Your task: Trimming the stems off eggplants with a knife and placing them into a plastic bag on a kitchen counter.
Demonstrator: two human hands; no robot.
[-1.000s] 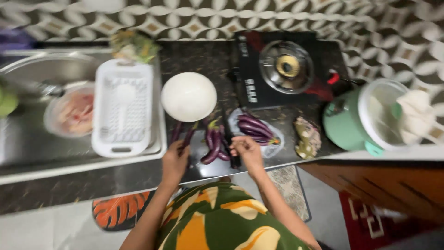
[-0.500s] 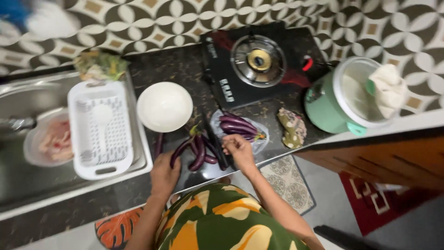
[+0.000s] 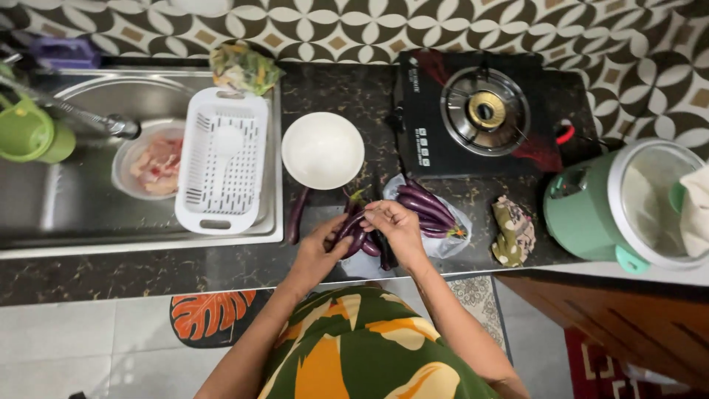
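Item: slender purple eggplant [image 3: 353, 230], gripped in both my hands over the dark bench [image 3: 221, 270], just in front of the white bowl [image 3: 323, 150]. My left hand [image 3: 319, 251] is wrapped round its lower end; my right hand [image 3: 395, 224] pinches its stem end, fingers drawn together. A second ago my hands lay apart among the eggplants; now they have closed on this one, so I judge it picked out for handling. Adjacent: more eggplants on a clear plastic bag [image 3: 432, 210], one loose eggplant [image 3: 298, 214] lying left of the pile. Further out: white slotted basket [image 3: 223, 159] across the sink [image 3: 44, 214], bowl of raw meat [image 3: 153, 164], single gas burner [image 3: 484, 111], crumpled cloth [image 3: 513, 230], green rice cooker [image 3: 624, 203] standing open.
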